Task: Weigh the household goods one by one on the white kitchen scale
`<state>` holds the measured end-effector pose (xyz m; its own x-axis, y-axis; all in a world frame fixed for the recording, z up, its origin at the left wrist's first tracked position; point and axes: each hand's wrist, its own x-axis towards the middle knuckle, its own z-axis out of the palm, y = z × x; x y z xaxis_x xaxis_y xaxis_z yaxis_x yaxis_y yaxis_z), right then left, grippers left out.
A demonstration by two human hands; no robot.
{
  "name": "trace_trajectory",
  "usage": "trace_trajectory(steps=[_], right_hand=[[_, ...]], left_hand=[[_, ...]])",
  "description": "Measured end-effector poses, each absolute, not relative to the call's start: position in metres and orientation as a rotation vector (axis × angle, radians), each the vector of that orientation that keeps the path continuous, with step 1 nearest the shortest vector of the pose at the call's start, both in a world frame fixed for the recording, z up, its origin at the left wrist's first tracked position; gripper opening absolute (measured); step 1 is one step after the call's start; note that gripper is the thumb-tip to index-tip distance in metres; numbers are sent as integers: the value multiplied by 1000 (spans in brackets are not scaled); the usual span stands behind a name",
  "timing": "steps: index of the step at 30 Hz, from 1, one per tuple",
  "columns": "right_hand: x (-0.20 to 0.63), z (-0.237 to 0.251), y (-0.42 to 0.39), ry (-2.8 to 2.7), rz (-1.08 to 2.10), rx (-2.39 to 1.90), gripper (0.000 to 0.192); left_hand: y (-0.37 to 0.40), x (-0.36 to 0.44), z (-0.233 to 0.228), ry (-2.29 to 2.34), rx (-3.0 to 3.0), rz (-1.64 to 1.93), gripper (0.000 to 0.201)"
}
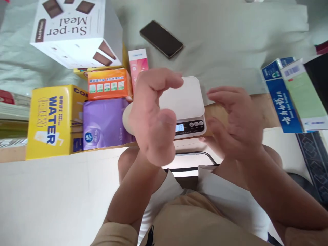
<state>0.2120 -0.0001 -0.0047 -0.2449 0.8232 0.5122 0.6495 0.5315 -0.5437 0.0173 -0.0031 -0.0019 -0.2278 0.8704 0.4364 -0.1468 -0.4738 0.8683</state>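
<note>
Pale green cloth (230, 37) covers the far side of the worktop (266, 112), and a dark phone (161, 38) lies flat on it. Front and centre sits a white kitchen scale (186, 102), its lit display (179, 127) showing digits and its platform bare. Left hand (152, 116) is raised right in front of the scale, fingers curled, and behind its palm a pale round object (126, 118) peeks out; whether the grip actually has hold of it I cannot tell. Right hand (234, 123) hovers just beside the scale's right edge, fingers loosely spread, nothing in its grip. Over on the left stand a purple soft pack (105, 123), a yellow "WATER" box (52, 121), an orange box (109, 83), a slim pink box (138, 63) and a big white "Su-per Meal" carton (74, 30). Blue and green boxes (294, 95) lie well apart at the right.
</note>
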Motion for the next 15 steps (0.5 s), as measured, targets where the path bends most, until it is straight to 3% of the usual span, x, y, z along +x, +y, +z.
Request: trace_trajectory(steps=[6, 10, 13, 15], right_hand=[[130, 0, 58, -2207, 421, -1305, 29], [86, 3, 103, -2342, 570, -1611, 49], [65, 1, 127, -2476, 673, -1605, 73], [60, -5, 135, -2491, 680, -1466, 76]], left_hand=[[11, -23, 18, 1027, 1169, 1848, 90], [20, -36, 28, 951, 1134, 1984, 100], [21, -43, 28, 976, 1103, 1977, 91], [21, -46, 27, 1015, 1102, 1944, 85]])
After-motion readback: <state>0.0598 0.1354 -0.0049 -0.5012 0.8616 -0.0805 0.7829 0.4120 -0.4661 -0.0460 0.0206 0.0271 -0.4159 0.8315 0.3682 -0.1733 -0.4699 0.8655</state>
